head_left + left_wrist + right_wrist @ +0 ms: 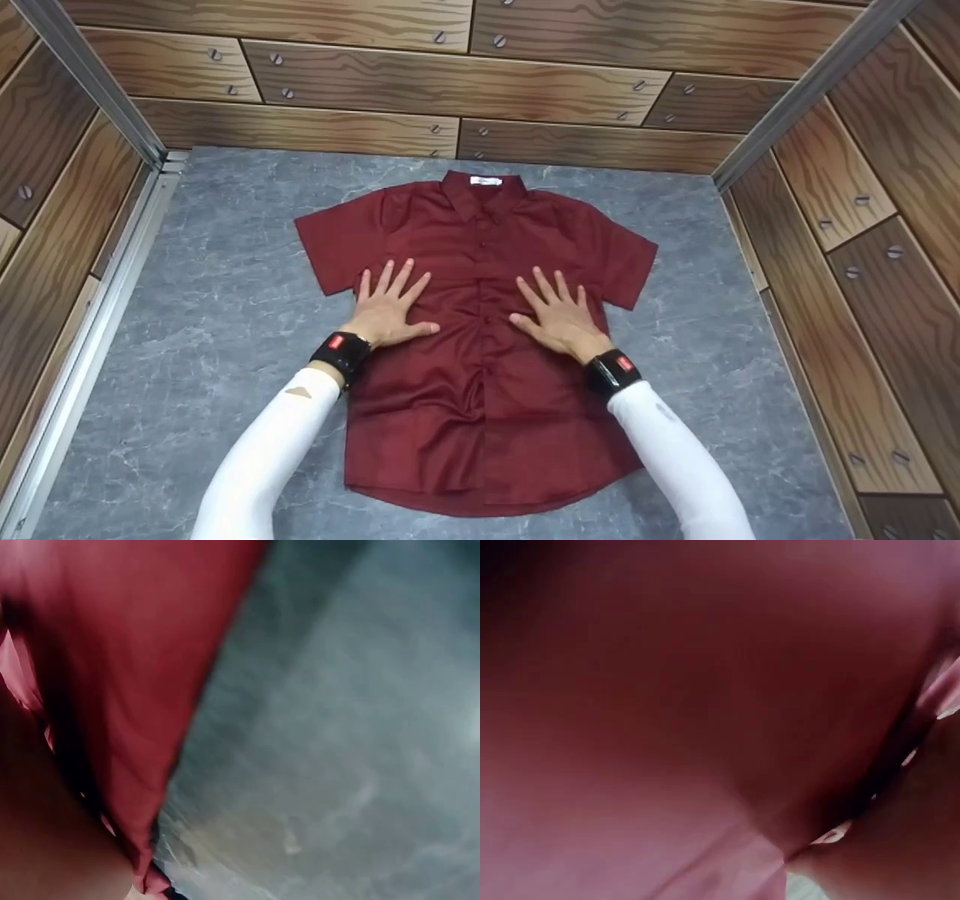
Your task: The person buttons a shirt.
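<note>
A dark red short-sleeved shirt [450,450] lies front side up, its collar [486,196] at the far end and its hem toward me. Both sleeves are spread out to the sides. My left hand [386,311] rests flat with fingers spread on the left side of the shirt's body, below the sleeve. On the other side of the button line, my right hand [559,319] lies flat the same way. Creases run through the fabric between and below the hands. Blurred red cloth [150,652] and part of the hand fill the left of the left wrist view; cloth [705,727] covers most of the right wrist view.
The shirt lies on a grey marbled surface [225,300]. Wood-patterned panels [375,82] stand at the back and on both sides, with metal rails [90,300] along the edges. A white label [486,181] shows inside the collar.
</note>
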The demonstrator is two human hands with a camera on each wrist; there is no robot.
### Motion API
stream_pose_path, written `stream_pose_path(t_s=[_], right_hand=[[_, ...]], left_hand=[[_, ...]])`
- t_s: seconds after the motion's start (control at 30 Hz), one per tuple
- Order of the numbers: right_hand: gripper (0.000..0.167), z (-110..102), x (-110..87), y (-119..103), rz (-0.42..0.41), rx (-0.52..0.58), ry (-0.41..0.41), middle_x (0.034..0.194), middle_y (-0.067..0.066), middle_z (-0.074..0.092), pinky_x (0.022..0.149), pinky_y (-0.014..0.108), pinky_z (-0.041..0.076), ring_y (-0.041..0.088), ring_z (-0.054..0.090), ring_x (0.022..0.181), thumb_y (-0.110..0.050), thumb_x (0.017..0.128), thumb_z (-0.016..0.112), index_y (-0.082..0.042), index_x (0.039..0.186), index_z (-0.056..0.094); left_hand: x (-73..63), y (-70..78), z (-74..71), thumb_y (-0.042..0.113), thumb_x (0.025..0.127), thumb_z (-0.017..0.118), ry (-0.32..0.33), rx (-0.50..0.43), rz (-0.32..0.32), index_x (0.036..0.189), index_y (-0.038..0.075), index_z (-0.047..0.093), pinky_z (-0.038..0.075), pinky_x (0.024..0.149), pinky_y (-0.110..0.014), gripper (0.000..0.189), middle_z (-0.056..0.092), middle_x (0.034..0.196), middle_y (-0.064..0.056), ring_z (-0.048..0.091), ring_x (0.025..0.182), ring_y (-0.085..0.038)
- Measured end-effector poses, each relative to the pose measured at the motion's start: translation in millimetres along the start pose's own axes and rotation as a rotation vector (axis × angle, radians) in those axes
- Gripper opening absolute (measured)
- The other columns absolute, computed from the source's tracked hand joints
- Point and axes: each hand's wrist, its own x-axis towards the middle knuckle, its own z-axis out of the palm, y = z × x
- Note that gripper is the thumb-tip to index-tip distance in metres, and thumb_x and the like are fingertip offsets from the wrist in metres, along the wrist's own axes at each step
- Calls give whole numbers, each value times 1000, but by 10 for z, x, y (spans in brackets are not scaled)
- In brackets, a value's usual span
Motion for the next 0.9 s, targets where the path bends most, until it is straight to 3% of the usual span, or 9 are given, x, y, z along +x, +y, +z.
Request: stream_pose_path(t_s=[0.33, 0.53, 0.63, 0.77, 0.9], right_hand=[[94, -92, -154, 434, 127, -43, -19, 164, 3, -7, 112, 68, 1, 36, -7, 149, -83, 83, 29, -30, 156, 2], [94, -117, -168, 579, 129, 0, -19, 164, 4, -7, 109, 71, -2, 40, -7, 148, -81, 84, 29, -27, 156, 3], [90, -157, -165, 596, 125, 36, 49, 164, 4, -1, 110, 70, 1, 40, -1, 149, -78, 87, 31, -25, 156, 9], [82, -245, -179, 632, 139, 53, 204, 163, 7, 12, 111, 69, 8, 40, 9, 148, -72, 91, 33, -23, 155, 19], [81, -346, -197, 686, 150, 49, 305, 162, 9, 17, 111, 69, 9, 42, 11, 147, -73, 91, 29, -23, 155, 23]], left_hand=[[-71, -196, -69, 86, 74, 45, 11, 9, -72, 156, 28, 8, -9, 111, -67, 107, -5, 164, -6, -5, 150, -30], [-106, -246, -89, 84, 76, 45, 43, -21, -78, 156, 25, 13, -7, 110, -69, 104, 1, 164, -8, -3, 150, -33], [-117, -264, -111, 80, 80, 44, 109, -38, -80, 156, 21, 17, -5, 111, -68, 100, 4, 164, -10, -2, 150, -35], [-132, -305, -191, 72, 86, 47, 266, -19, -73, 153, 13, 27, -1, 114, -64, 92, 11, 162, -13, 2, 150, -35], [-175, -377, -284, 68, 87, 48, 369, 5, -96, 152, 10, 29, -4, 115, -62, 89, 13, 162, -15, 3, 149, -37]])
